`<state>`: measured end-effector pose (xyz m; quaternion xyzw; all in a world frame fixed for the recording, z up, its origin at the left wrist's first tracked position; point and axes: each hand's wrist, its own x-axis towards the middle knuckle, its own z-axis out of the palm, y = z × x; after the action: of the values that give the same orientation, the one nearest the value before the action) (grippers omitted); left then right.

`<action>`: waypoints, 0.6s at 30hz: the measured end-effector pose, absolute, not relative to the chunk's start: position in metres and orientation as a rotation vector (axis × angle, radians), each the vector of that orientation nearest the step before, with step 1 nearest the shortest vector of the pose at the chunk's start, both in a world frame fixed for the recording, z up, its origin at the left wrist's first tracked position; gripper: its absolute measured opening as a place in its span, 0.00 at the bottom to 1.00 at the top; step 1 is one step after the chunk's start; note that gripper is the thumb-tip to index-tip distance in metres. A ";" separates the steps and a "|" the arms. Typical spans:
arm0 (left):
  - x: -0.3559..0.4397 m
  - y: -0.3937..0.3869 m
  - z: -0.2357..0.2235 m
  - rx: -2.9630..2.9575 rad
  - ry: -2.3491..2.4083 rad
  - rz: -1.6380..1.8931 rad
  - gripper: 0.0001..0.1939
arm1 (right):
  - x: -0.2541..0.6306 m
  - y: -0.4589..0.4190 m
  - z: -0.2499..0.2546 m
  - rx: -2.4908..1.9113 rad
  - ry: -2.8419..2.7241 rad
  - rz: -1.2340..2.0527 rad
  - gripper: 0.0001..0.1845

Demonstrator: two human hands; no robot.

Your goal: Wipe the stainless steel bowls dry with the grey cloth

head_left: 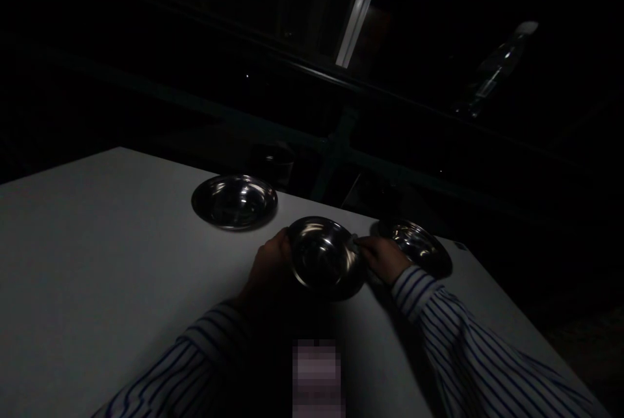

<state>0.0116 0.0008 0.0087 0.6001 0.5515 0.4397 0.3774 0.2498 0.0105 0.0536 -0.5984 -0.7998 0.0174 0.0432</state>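
A shiny round metal bowl (324,262) is in front of me, tilted a little over the white table. My left hand (268,262) is closed on its left rim, the fingers partly hidden behind it. At the bowl's right rim my right hand (385,255) is closed in a pinch. A small pale grey piece (354,242), perhaps cloth, shows between its fingertips and touches the inside of the bowl. Dim light hides its exact kind.
One shallow metal bowl (234,202) stands at the far edge of the white table (97,255). Another metal bowl (422,250) sits behind my right hand. A clear plastic bottle (500,70) is beyond the table, at the upper right. Surroundings are very dark.
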 end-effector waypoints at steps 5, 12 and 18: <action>0.013 0.000 0.011 1.533 1.409 1.128 0.21 | 0.221 0.065 0.061 -1.734 -2.533 0.070 0.16; 0.014 0.000 0.010 1.529 1.533 1.104 0.20 | 0.229 0.043 0.055 -1.797 -2.448 0.097 0.16; 0.012 0.004 0.003 1.530 1.369 1.141 0.20 | 0.256 0.000 0.048 -1.884 -2.382 0.126 0.19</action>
<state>0.0121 0.0036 0.0028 0.6011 0.5375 0.4480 0.3861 0.2563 0.0002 0.0483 -0.6191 -0.7825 0.0413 0.0509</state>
